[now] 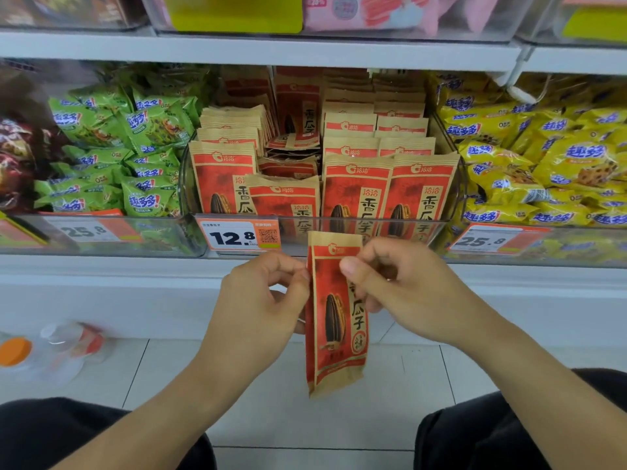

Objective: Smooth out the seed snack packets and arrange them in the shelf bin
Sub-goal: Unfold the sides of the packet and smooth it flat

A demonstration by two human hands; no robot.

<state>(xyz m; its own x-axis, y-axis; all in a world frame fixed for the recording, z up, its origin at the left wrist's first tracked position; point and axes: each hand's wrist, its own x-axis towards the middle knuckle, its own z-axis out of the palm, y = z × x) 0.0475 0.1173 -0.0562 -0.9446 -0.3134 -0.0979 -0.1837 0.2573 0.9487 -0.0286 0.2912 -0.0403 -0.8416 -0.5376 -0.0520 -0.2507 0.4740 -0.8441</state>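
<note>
A long seed packet [336,313] hung straight up and down in front of the shelf bin [319,232], below the bin's front wall. It was red and tan, with a big dark seed drawn on it and black writing down its right side. Its top and bottom ends were plain tan strips. The left hand [261,300] pinched the packet's left edge near the top, with the fingers [298,276] curled in. The right hand [400,290] pinched the packet from the right side, its thumb lying across the red front.

More packets of the same kind [356,188] stood in rows inside the clear bin. One packet [281,195] in the front row sat lower and leaned a bit. A price tag [237,237] on the bin front read 12.8.

Part of the writing on the held packet was hidden behind the right hand. A see-through bottle with an orange cap [51,347] lay on the floor at the left, too blurry to make out well
</note>
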